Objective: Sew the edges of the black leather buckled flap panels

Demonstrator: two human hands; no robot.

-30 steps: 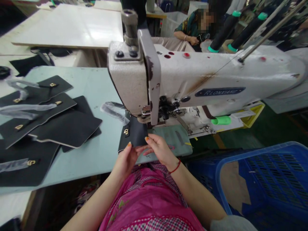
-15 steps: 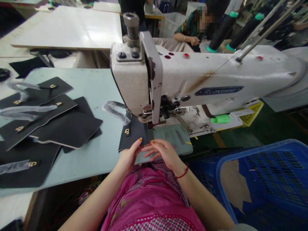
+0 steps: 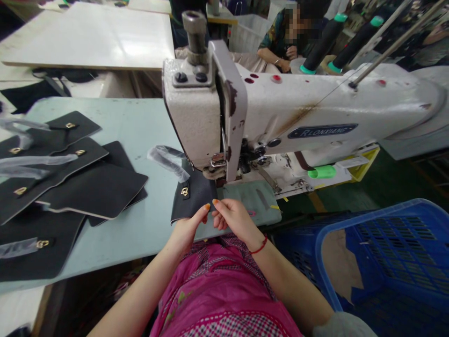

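Note:
A black leather-like panel (image 3: 199, 194) lies on the pale table under the head of the sewing machine (image 3: 192, 117). It carries a gold buckle (image 3: 184, 191) and a strap in clear wrapping (image 3: 168, 161). My left hand (image 3: 192, 222) is closed on the panel's near edge, thumb on top and most fingers hidden beneath. Close beside it, my right hand (image 3: 229, 215) is curled, its thumb and forefinger pinched at the panel's near right corner. Whatever is between those right fingertips is too small to make out.
More black panels (image 3: 94, 187), some with wrapped straps, overlap on the left of the table (image 3: 136, 238). A blue plastic basket (image 3: 329, 243) with a brown scrap stands at right. Black thread cones (image 3: 324, 42) rise behind the machine. Another person (image 3: 277, 42) sits beyond.
My right hand's fingers, spread before, have curled in, and its thumb has come to the panel's corner near my left thumb. The panel has hardly moved.

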